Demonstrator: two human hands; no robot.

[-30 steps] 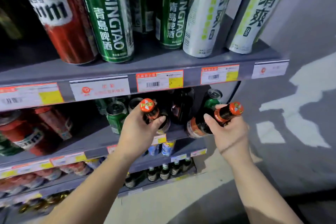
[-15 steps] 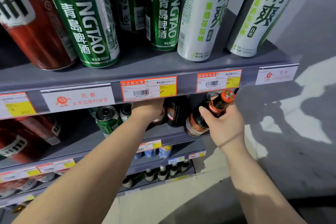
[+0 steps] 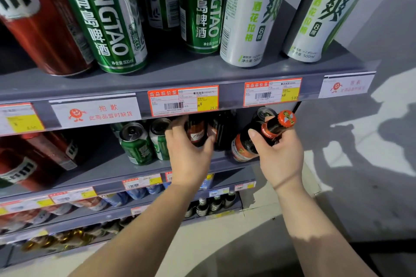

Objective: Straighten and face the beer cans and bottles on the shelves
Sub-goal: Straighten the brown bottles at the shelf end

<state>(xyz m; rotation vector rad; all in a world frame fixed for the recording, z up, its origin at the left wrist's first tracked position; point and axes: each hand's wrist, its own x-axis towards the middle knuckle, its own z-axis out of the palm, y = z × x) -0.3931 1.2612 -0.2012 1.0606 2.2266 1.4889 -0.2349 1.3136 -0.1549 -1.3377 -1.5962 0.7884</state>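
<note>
Bottles are the matter in hand, on the second shelf (image 3: pixel 126 173), under the orange price tag (image 3: pixel 183 101) that serves here as landmark. Directly below that tag the left hand (image 3: pixel 189 155) reaches into the shelf, its fingers (image 3: pixel 177 125) curled loosely around a dark bottle with a red label (image 3: pixel 197 134); whether they actually press on the glass cannot be told, since the thumb side is partly hidden. Below and to the right of the tag, the right hand (image 3: pixel 280 155) is closed around the neck of a second bottle (image 3: pixel 252 141), which leans toward the person, its orange cap (image 3: pixel 286 118) tipped out past the shelf's front edge and its base apparently near the shelf's right end. Below and left of the tag stand green cans (image 3: pixel 137 144), upright. Above the tag, on the upper shelf, tall green and white cans (image 3: pixel 249 18) show their labels forward.

The step appears to be seating the two bottles side by side. Next, the tilted bottle likely needs standing upright beside the dark one, then turning until its label looks outward; the left hand would do the same twist on its bottle. Care is needed that the leaning bottle does not knock the can (image 3: pixel 265 112) behind it.
</note>
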